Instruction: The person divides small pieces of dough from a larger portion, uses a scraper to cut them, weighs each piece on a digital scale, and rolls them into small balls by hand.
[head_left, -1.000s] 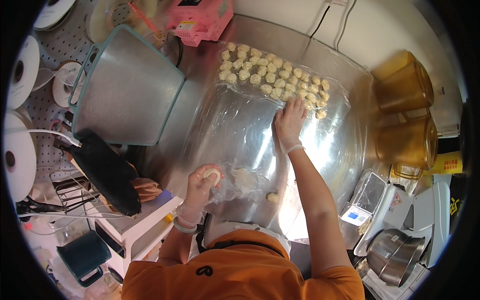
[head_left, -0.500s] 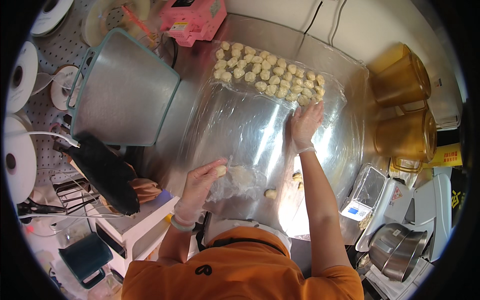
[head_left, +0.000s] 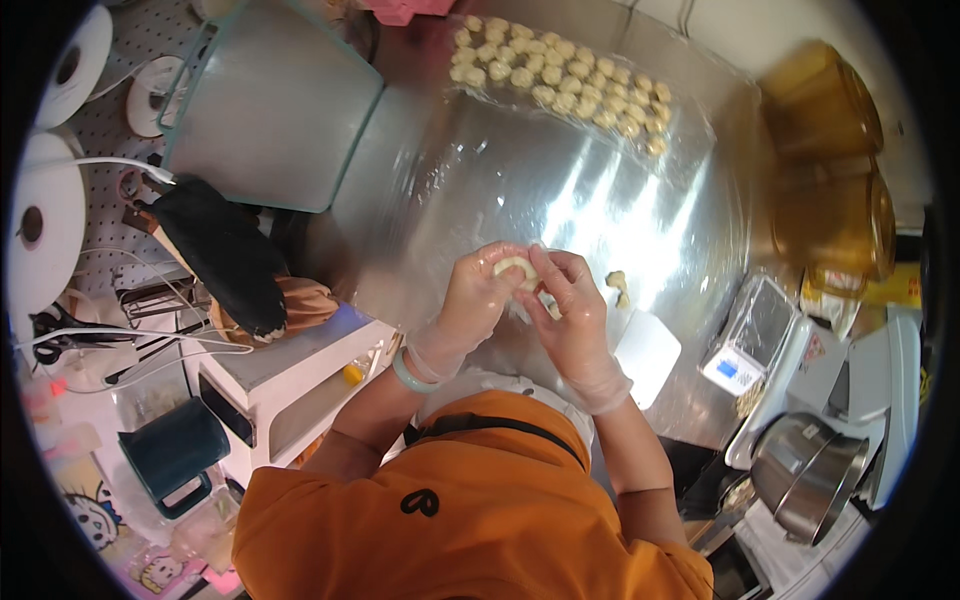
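Observation:
In front of my body, my two hands meet over the metal table, both in thin clear gloves. A pale piece of dough (head_left: 515,268) is bent between them. My left hand (head_left: 472,305) curls its fingers round the dough. Against the dough's right end, my right hand (head_left: 572,318) pinches with thumb and fingertips, which partly cover it. Right of the hands, small dough scraps (head_left: 618,288) lie on the table. Several rows of rounded dough balls (head_left: 550,75) rest on clear plastic film towards the far side.
The shiny metal table (head_left: 450,190) carries clear film. A green-rimmed board (head_left: 270,110) stands at the left, near a black cloth-like item (head_left: 225,260). At the right are amber containers (head_left: 830,215), a small scale (head_left: 735,365) and steel bowls (head_left: 805,470). A flat white piece (head_left: 648,358) lies beside my right hand.
My right hand has come back from the dough rows to meet my left hand at the dough. The left hand has moved right and up. The whole view has shifted nearer my body.

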